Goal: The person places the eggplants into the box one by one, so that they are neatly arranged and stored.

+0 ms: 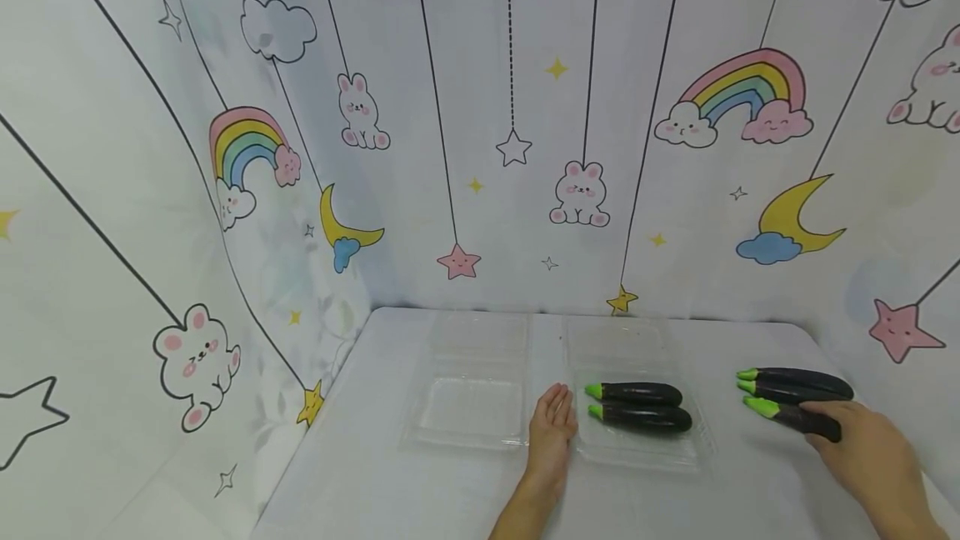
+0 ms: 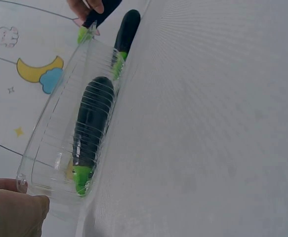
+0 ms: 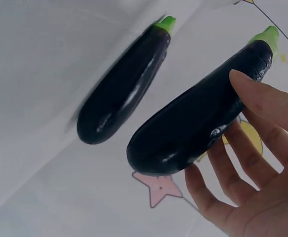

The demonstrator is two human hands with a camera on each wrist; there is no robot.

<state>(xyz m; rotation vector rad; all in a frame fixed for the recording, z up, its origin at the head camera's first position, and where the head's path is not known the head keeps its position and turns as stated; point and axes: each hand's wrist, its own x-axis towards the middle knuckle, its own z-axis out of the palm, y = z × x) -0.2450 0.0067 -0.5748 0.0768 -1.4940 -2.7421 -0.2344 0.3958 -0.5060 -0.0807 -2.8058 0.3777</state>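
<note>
At the right of the white table [image 1: 360,482], the right hand [image 1: 870,448] holds an eggplant [image 1: 801,417].
Its thumb and fingers grip the dark body, raised just beside 2 more eggplants [image 1: 806,377] that lie together on the table, green stems pointing left. The left hand [image 1: 551,432], fingers nearly straight, touches the left edge of the clear right tray [image 1: 637,463], where 2 eggplants [image 1: 645,417] lie side by side, stems also to the left. Left of that hand sits the left tray [image 1: 472,407], clear too. Behind the table stands a backdrop [image 1: 675,215] printed with rainbows, stars and moons.
</note>
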